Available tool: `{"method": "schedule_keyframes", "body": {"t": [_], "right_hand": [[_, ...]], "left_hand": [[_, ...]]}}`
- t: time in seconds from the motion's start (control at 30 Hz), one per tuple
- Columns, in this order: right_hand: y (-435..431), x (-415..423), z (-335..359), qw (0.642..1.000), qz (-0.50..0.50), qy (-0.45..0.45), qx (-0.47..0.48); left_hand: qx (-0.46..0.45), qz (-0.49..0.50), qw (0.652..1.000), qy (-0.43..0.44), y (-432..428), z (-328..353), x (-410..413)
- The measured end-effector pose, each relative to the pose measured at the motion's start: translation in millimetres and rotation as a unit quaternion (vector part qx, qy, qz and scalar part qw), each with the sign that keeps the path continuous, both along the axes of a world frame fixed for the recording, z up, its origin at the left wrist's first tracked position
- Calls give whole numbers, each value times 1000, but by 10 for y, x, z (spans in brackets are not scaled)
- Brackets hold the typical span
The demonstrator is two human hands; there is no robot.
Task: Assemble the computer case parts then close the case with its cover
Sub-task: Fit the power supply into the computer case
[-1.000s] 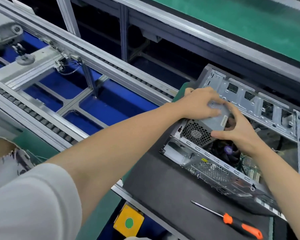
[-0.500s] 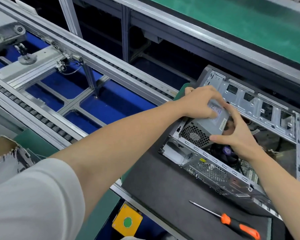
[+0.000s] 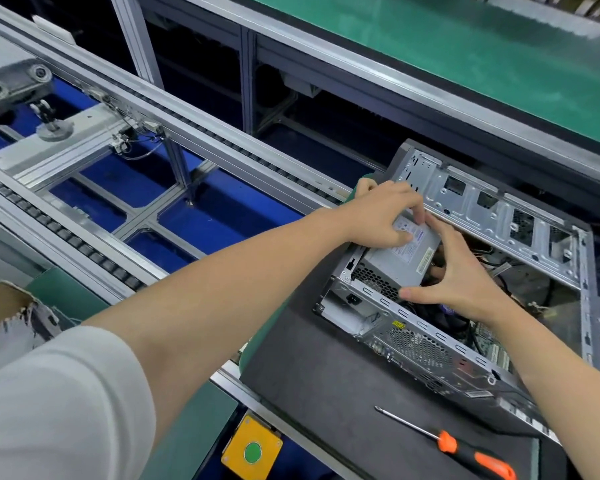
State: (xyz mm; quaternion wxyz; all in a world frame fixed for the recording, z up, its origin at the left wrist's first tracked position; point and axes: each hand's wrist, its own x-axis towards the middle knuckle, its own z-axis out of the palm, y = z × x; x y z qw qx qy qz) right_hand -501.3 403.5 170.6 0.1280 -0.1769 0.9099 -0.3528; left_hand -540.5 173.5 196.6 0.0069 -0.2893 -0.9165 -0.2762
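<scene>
A white label covers the top of the grey metal power supply box [image 3: 404, 263], printed in blue and black with a pale yellow strip near its inner edge (all of it too blurred to read). A small yellow sticker [image 3: 398, 324] on the rear panel of the case is just as illegible. The box sits tilted in a rear corner of the open silver steel computer case [image 3: 492, 216], its perforated grille at the back panel and its top standing above the frame rail. The case lies on its side on a black foam mat [image 3: 309, 368], open side up, with a dark fan and a green board showing inside. The left hand [image 3: 381, 216] reaches in from the conveyor side, fingers curled down onto the labelled top and gripping the outer end of the box. The right hand [image 3: 461, 278] clasps the inner end, thumb stretched along the near side by the rail, fingers bent round the end of the box. An orange-and-black-handled screwdriver [image 3: 465, 448] lies on the mat near the case.
</scene>
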Motion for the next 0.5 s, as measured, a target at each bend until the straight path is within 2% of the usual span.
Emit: {"method": "schedule_keyframes", "body": {"t": [0.23, 0.37, 0.43, 0.5], "right_hand": [[-12, -76, 34, 999, 4, 9, 44], [3, -115, -8, 998, 5, 9, 58], [53, -131, -39, 1000, 3, -30, 1], [44, -126, -96, 980, -51, -107, -159]], "left_hand": [[-5, -10, 1000, 19, -44, 0, 29], [15, -14, 1000, -17, -31, -17, 52], [17, -11, 1000, -17, -20, -36, 68], [27, -7, 999, -17, -17, -60, 78]]}}
